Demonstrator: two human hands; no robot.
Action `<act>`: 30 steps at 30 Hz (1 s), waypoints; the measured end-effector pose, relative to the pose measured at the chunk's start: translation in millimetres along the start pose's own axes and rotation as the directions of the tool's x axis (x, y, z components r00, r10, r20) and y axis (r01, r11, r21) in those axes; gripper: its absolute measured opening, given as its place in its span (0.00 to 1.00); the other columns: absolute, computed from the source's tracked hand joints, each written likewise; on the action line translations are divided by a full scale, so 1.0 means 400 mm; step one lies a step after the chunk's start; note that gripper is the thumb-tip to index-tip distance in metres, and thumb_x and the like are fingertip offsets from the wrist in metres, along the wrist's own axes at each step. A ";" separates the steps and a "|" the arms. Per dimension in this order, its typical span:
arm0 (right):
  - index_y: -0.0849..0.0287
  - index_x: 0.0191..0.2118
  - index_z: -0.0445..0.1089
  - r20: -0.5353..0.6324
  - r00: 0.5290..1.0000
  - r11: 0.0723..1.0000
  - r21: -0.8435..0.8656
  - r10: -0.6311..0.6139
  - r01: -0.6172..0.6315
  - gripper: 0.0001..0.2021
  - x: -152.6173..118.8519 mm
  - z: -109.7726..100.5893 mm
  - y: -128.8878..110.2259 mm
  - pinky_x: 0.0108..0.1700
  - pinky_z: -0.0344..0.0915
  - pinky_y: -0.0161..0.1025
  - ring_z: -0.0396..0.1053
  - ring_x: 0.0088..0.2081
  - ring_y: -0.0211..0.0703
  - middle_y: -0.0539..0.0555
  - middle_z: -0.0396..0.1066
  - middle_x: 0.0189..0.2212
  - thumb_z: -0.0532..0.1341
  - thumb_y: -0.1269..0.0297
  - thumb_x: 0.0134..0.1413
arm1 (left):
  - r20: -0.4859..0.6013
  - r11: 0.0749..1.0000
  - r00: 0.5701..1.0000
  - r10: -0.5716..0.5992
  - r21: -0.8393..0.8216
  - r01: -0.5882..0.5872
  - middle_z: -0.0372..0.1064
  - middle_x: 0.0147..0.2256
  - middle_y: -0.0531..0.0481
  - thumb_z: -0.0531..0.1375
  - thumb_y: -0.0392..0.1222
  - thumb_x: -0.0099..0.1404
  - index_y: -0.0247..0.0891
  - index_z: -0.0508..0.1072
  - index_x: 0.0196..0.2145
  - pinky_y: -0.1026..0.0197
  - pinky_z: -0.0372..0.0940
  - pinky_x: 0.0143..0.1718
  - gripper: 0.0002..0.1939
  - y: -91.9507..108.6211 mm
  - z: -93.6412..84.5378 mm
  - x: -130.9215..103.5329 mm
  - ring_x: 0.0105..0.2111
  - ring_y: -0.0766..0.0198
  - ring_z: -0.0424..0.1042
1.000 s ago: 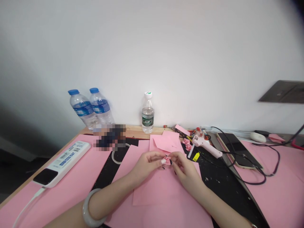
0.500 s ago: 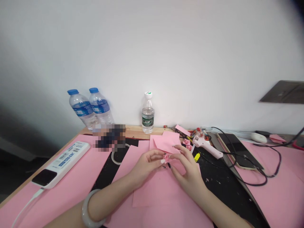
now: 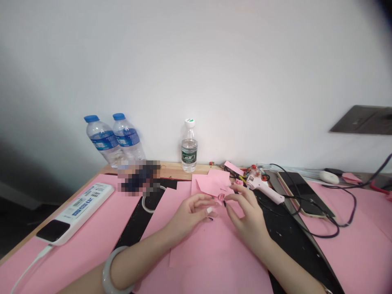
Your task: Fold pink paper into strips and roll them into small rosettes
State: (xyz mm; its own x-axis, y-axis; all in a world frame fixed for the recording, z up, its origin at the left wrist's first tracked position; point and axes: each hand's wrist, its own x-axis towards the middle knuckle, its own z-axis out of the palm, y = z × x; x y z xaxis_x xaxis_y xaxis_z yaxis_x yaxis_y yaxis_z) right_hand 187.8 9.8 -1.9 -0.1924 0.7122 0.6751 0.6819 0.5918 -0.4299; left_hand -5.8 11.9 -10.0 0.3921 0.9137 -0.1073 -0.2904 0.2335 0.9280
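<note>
- The right hand (image 3: pixel 247 211) pinches a small pink paper flower (image 3: pixel 221 197) between both hands.
- The left hand (image 3: pixel 188 212) curves loosely alongside; whether it grips the flower cannot be told.
- Flat pink sheets (image 3: pixel 202 253) spread beneath both hands; beyond runs the back edge of the table (image 3: pixel 171 170).

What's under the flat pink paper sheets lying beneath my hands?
A flat black surface shows past both sides of the pink paper sheets, so it probably continues beneath them. Whatever else they cover cannot be seen.
</note>
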 end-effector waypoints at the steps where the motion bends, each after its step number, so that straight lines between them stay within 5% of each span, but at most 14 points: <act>1: 0.55 0.38 0.70 -0.030 1.000 0.999 -0.040 -0.004 0.002 0.07 0.007 -0.008 0.009 0.49 0.65 0.52 0.65 0.50 0.55 0.60 0.66 0.47 0.57 0.72 0.56 | -0.016 1.000 1.000 0.006 0.010 -0.006 0.73 0.47 0.40 0.67 0.44 0.57 0.36 0.70 0.42 0.53 0.69 0.42 0.18 0.002 0.001 0.000 0.36 0.57 0.77; 6: 0.54 0.36 0.73 -0.151 0.988 0.975 -0.222 -0.007 -0.027 0.07 0.037 -0.038 0.078 0.51 0.60 0.59 0.63 0.50 0.58 0.60 0.67 0.46 0.58 0.70 0.57 | -0.074 0.996 0.996 0.053 0.078 -0.048 0.73 0.44 0.41 0.67 0.46 0.56 0.35 0.71 0.40 0.55 0.69 0.38 0.17 0.011 0.003 -0.002 0.31 0.60 0.76; 11: 0.55 0.34 0.73 -0.133 0.991 0.970 -0.242 -0.008 -0.025 0.06 0.041 -0.037 0.120 0.50 0.60 0.58 0.61 0.49 0.58 0.60 0.68 0.46 0.58 0.70 0.57 | -0.077 0.986 0.990 0.114 0.134 -0.103 0.73 0.43 0.42 0.64 0.47 0.59 0.35 0.70 0.40 0.54 0.69 0.37 0.15 0.007 -0.004 -0.002 0.30 0.61 0.76; 22: 0.54 0.35 0.72 0.059 0.994 0.990 0.113 -0.095 0.088 0.08 -0.004 0.011 -0.018 0.48 0.66 0.50 0.67 0.47 0.51 0.58 0.67 0.44 0.58 0.74 0.55 | 0.082 1.000 0.996 0.025 0.008 -0.026 0.76 0.41 0.45 0.68 0.42 0.56 0.37 0.76 0.41 0.54 0.68 0.44 0.15 -0.005 -0.001 0.001 0.41 0.56 0.74; 30: 0.54 0.36 0.74 0.170 0.985 0.974 0.223 0.005 -0.044 0.09 -0.008 0.012 -0.026 0.49 0.68 0.47 0.69 0.48 0.50 0.59 0.67 0.46 0.59 0.74 0.54 | 0.039 0.999 0.998 0.039 0.007 -0.039 0.76 0.37 0.46 0.71 0.38 0.50 0.36 0.77 0.37 0.55 0.66 0.45 0.15 -0.007 -0.007 0.007 0.39 0.57 0.74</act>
State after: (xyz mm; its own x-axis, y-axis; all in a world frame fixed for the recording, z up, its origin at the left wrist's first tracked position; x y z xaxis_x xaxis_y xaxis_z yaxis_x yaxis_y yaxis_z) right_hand 178.1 3.2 -2.3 -0.3058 0.7692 0.5611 0.5152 0.6293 -0.5819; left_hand -6.3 14.5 -13.9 0.4141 0.9084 -0.0572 -0.2995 0.1953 0.9339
